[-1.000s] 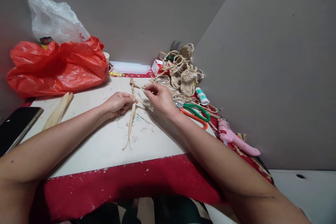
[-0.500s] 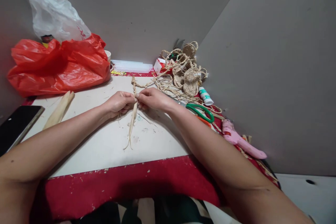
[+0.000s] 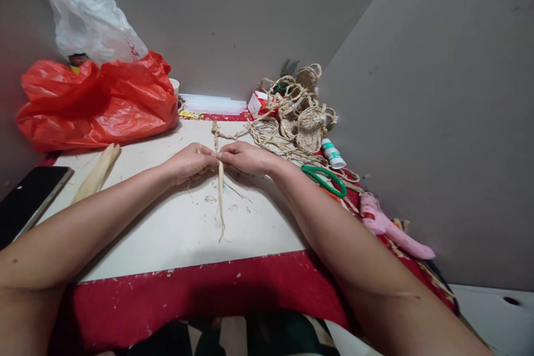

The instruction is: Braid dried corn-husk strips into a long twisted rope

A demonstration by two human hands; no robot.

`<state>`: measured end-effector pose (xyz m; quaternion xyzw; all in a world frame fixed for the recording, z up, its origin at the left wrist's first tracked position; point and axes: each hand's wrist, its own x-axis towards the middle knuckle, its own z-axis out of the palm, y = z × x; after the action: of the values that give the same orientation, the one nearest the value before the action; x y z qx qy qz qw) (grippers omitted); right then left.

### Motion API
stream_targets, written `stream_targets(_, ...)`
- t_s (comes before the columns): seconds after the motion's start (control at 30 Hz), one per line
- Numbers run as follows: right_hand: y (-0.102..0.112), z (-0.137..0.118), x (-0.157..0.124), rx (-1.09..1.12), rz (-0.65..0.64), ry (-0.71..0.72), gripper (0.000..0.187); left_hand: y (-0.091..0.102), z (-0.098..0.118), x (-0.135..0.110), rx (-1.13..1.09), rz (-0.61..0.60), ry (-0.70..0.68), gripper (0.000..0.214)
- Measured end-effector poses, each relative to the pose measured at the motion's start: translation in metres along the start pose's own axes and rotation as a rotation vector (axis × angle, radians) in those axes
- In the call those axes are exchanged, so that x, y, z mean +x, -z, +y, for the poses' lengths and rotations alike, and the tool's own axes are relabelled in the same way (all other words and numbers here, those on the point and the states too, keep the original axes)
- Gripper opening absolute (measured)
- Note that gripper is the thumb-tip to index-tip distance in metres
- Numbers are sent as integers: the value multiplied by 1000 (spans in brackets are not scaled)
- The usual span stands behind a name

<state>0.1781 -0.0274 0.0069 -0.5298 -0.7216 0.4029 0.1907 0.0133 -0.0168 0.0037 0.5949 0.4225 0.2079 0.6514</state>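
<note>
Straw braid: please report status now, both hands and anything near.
Grip: left hand and right hand pinch straw braid. Loose end lies on white board. Scissors just past right forearm.

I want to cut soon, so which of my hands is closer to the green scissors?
Right. The right hand pinches the straw braid just left of the scissors; the left hand is farther left, past the braid.

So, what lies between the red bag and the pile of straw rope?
In the head view: a white cup beside the red bag, then clear sticks, then a small red and white box at the rope pile.
</note>
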Motion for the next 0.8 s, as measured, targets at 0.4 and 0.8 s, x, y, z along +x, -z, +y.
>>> stream_targets(0.4, -15, 9, 2, 178, 238, 3, 22, 7, 1, 0, 331, 192, -93, 16)
stream_targets(0.8, 15, 19, -7, 899, 33, -95, 16, 24, 5, 6, 482, 276, -138, 21)
